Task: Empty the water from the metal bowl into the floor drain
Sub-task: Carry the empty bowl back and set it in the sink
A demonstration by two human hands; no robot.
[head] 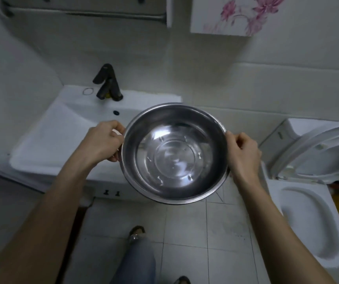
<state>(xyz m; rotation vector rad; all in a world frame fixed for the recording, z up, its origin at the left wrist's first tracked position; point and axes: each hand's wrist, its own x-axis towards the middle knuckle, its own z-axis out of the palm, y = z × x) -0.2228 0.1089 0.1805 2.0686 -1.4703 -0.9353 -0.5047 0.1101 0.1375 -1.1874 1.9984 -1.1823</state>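
Metal bowl (174, 152), round, shiny stainless steel with a rolled rim, carried level in the air in front of me, above the edge of the white ceramic washbasin (47, 136) and the pale tiled floor (185, 232). A shallow layer of clear water seems to lie in the bottom, judged from the rippled reflections there. My left hand (103, 142) grips the left side of the rim, its fingers (113, 126) curled and clamped on the edge; my right hand (244, 154) grips the opposite side the same way, fingers closed on the rim. A black faucet (108, 83) stands at the back of the basin, and a white toilet (307, 218) with its lid raised stands to the right.

The floor drain does not show in this view, so I judge the step in hand to be carrying the bowl to it. To do it well, I would keep both grips opposite one another and the rim level, so the water cannot slosh over the side. I would lower the bowl near the floor before tipping, and locate the drain first. Then I would tilt slowly away from my jeans leg (137, 263) and sandalled foot (136, 232), letting the water run over one point of the rim. A fast tip would likely splash the tiles.
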